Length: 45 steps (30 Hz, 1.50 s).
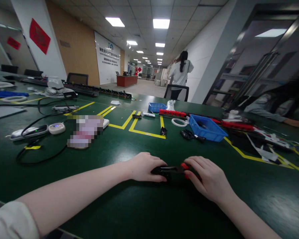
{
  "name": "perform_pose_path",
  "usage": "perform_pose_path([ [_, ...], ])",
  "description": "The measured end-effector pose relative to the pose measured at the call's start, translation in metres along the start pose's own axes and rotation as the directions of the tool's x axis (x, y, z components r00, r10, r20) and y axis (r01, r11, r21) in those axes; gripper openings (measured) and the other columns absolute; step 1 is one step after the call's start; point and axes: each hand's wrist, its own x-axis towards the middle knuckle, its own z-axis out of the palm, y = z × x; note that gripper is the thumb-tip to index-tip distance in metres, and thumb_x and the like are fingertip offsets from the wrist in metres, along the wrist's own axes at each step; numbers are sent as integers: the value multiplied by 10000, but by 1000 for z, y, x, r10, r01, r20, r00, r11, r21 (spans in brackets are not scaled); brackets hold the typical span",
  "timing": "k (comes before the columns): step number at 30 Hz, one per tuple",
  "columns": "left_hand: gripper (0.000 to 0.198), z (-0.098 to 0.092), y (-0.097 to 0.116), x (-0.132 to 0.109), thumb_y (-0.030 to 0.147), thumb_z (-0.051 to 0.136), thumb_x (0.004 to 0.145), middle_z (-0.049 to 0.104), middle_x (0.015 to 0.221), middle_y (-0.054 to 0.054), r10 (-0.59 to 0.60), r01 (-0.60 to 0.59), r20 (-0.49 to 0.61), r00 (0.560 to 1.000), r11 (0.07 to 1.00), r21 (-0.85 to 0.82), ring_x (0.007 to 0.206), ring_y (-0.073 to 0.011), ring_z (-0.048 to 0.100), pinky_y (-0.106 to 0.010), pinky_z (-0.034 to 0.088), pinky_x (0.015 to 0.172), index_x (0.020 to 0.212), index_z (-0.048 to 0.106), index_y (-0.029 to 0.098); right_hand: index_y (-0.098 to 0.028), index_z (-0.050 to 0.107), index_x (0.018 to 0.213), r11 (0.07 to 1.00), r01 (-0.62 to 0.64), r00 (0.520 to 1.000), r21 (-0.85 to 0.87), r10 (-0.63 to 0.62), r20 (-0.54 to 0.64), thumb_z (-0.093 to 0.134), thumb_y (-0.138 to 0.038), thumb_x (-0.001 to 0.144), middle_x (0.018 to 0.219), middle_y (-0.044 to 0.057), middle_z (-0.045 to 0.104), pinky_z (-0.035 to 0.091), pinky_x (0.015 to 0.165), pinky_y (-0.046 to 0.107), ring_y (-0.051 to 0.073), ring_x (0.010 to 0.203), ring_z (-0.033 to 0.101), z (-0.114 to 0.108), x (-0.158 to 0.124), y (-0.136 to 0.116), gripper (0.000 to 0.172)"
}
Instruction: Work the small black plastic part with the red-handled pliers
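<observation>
Low over the green table, a dark metallic tool with red parts (173,170), which looks like pliers, lies across the gap between my two hands. My left hand (146,167) is closed around the black end of it, thumb below and fingers above. At the other end, my right hand (209,176) pinches the red parts between thumb and fingers. Much of the tool is hidden by my fingers, so its exact kind is unclear. A small black part (163,131) and a coiled black cable (189,134) lie farther back, beyond my hands.
A blue bin (207,128) with dark items stands right of centre, beside a white ring (179,122). Left are a phone (83,132), a small white device (56,128) and black cables. Yellow tape (147,133) marks the table (129,212). A co-worker's arm (276,114) rests at right.
</observation>
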Motion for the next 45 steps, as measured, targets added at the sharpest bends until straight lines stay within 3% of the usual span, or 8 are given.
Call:
perform_pose_path([
  [7, 435, 0, 0, 0, 551, 555, 893, 711, 1083, -41, -4, 4, -8, 1000, 1000, 5, 881, -208, 689, -300, 473, 763, 1179, 601, 226, -199, 646, 971, 998, 49, 998, -38, -50, -23, 441, -325, 948, 926, 67, 723, 462, 917, 433, 214, 859, 665, 1, -1, 2, 242],
  [21, 438, 2, -2, 0, 556, 559, 892, 704, 1115, -41, 21, -21, -13, 1000, 1000, 13, 893, -205, 692, -288, 469, 728, 1166, 594, 216, -209, 662, 874, 996, 37, 999, -82, -39, -28, 412, -227, 943, 815, 42, 701, 355, 1042, 504, 216, 838, 605, 1, 6, -10, 260],
  [29, 446, 2, -1, 0, 564, 546, 901, 705, 1104, -38, 10, -10, -4, 1000, 999, 41, 861, -201, 688, -290, 465, 721, 1181, 589, 220, -199, 688, 826, 994, -37, 996, -105, 29, -82, 384, -229, 962, 797, 32, 708, 300, 1071, 477, 215, 892, 601, 1, 8, -13, 334],
  [45, 494, 0, -2, 0, 581, 532, 907, 715, 1077, -40, 30, -29, -19, 999, 998, 52, 881, -204, 693, -284, 465, 725, 1224, 578, 206, -190, 700, 843, 993, -7, 996, -122, -4, -89, 382, -255, 966, 821, 50, 721, 300, 1058, 493, 239, 924, 610, 0, 10, -12, 347],
])
